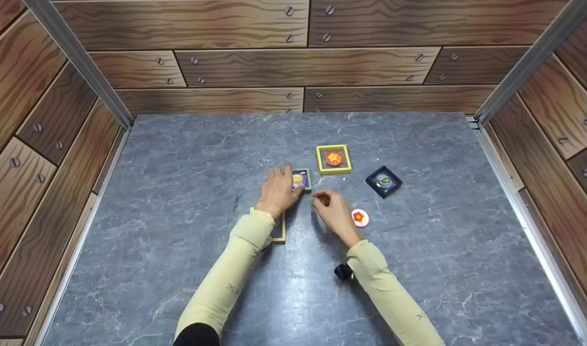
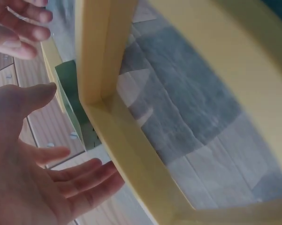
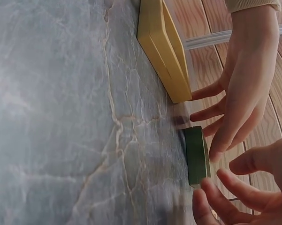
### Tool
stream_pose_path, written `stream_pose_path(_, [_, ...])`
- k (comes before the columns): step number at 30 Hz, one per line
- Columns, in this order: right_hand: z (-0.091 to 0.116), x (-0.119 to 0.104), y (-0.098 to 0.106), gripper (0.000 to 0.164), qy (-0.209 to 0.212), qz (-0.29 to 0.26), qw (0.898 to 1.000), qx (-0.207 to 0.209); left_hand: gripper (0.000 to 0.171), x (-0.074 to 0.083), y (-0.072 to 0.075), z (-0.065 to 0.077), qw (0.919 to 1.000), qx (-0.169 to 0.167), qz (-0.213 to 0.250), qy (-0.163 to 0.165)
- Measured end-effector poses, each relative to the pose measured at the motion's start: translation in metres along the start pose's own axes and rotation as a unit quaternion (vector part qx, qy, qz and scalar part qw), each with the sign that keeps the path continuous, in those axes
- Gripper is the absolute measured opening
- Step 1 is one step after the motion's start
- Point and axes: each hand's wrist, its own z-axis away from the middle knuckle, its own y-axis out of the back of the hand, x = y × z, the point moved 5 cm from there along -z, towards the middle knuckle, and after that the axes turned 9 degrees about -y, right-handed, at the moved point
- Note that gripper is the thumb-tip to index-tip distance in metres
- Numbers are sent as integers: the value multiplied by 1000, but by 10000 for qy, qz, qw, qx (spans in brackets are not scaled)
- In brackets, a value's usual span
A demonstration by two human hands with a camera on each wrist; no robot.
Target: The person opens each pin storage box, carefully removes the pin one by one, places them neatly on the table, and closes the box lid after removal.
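My left hand (image 1: 276, 191) lies across the left side of a small green square frame (image 1: 308, 179) that shows a purple-and-yellow figure (image 1: 299, 179). Its thumb and fingers spread around the frame, and contact with the rim is hard to make out. Just right of that frame is my right hand (image 1: 336, 214), fingers loosely bent with nothing seen between them. Under the left wrist lies a yellow frame (image 1: 283, 227), mostly hidden in the head view; its rim (image 2: 136, 154) looms large in the left wrist view.
Farther back sits another yellow frame (image 1: 334, 171) with a red-and-yellow flower disc (image 1: 334, 158). A black frame (image 1: 384, 192) with a small round piece lies to the right. Beside the right wrist is a white disc (image 1: 360, 218) with a red flower. Wood-patterned walls (image 1: 303, 67) enclose the grey marbled table (image 1: 188, 158).
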Motion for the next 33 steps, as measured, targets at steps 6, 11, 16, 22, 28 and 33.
stream_pose_path(6, [-2,2,1,32,44,-34,9997,250,76,9,-2,-8,9997,-199,-115,119])
stream_pose_path(11, [-2,4,-1,36,33,-126,9996,246,70,15,-5,-15,9990,-289,-228,252])
stream_pose_path(16, [-3,4,-1,38,-87,-146,9997,195,66,18,-7,-19,9982,-142,-395,430])
stream_pose_path(22, [-7,2,-3,43,-127,-55,9998,136,71,24,-8,-20,9967,-119,-613,513])
stream_pose_path(28, [-10,2,-3,46,-219,82,9996,135,75,26,-13,-22,9965,-250,-603,513])
stream_pose_path(33, [-10,2,-3,48,-112,-77,9998,166,76,25,-14,-23,9977,-287,-348,499])
